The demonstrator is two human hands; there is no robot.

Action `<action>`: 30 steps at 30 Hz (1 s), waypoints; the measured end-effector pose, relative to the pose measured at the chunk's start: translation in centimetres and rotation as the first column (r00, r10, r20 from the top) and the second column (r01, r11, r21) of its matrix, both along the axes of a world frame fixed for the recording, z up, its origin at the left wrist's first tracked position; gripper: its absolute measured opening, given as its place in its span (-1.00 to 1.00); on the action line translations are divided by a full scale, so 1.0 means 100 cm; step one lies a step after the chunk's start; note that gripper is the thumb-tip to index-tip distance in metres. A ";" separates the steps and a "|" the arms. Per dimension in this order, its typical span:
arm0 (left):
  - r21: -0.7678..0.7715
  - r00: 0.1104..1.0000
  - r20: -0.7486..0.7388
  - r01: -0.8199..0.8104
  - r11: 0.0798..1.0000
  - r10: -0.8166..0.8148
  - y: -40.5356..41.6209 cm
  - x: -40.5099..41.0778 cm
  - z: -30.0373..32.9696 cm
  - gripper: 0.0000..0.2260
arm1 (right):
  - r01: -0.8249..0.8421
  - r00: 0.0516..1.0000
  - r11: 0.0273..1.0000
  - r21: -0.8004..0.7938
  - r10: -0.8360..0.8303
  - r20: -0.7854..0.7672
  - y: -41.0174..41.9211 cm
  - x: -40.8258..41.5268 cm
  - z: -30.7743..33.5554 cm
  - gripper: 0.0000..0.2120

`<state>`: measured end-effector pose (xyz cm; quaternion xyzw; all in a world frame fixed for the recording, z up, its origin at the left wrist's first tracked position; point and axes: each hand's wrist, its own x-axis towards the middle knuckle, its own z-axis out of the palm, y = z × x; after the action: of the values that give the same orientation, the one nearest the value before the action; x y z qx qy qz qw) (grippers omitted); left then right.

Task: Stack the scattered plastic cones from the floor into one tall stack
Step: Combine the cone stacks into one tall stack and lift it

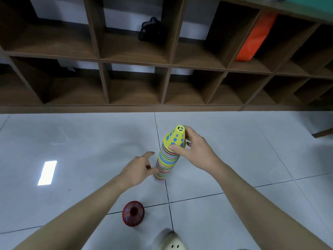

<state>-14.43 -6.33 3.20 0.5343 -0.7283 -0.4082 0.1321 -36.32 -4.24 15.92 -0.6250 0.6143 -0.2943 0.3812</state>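
Observation:
A tall stack of many-coloured plastic cones (165, 163) stands on the pale tiled floor, leaning slightly to the right. A yellow cone (175, 137) with blue cut-outs sits on top of it. My right hand (194, 150) grips that yellow cone, thumb on its lower rim and fingers behind its tip. My left hand (139, 170) has spread fingers, and its fingertips touch the stack's lower left side. A dark red cone (133, 215) lies alone on the floor near me, below my left forearm.
A brown wooden cubby shelf (169, 64) runs along the wall behind the stack; it holds a black mesh bag (150, 30) and an orange bag (255, 38). A light shoe (172, 240) shows at the bottom edge. A wooden leg (322, 132) stands at the right.

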 end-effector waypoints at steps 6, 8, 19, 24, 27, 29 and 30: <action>-0.007 0.999 -0.034 0.016 1.000 -0.016 0.007 0.036 0.011 -0.50 | 0.079 0.997 0.996 -0.052 -0.078 0.015 0.011 -0.010 0.014 -0.21; -0.005 0.999 -0.030 0.009 1.000 -0.009 0.009 0.044 0.017 -0.55 | 0.121 0.993 0.983 -0.136 -0.120 0.014 0.020 -0.009 0.025 -0.33; 0.144 0.998 0.056 -0.031 0.989 0.023 0.050 0.102 -0.012 -0.74 | -0.315 0.949 0.918 -0.242 0.300 -0.097 0.078 0.047 0.000 -0.74; 0.171 0.989 0.129 0.044 0.984 -0.067 0.056 0.114 -0.034 -0.70 | -0.549 0.816 0.836 -0.011 0.533 -0.222 0.088 0.081 -0.064 -0.54; 0.237 0.982 0.167 0.052 0.970 -0.093 0.061 0.122 -0.050 -0.65 | -0.598 0.741 0.797 0.078 0.588 -0.324 0.099 0.102 -0.102 -0.34; 0.304 0.978 0.182 0.042 0.952 -0.101 0.065 0.126 -0.062 -0.62 | -0.593 0.732 0.797 0.115 0.593 -0.334 0.105 0.110 -0.126 -0.30; 0.334 0.978 0.184 0.032 0.942 -0.099 0.067 0.127 -0.070 -0.61 | -0.573 0.750 0.809 0.126 0.581 -0.317 0.107 0.112 -0.136 -0.32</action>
<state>-1.73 0.40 -3.77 0.5623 -0.6766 -0.4732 -0.0459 -25.10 6.45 2.36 -0.8210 0.4508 -0.0431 0.3476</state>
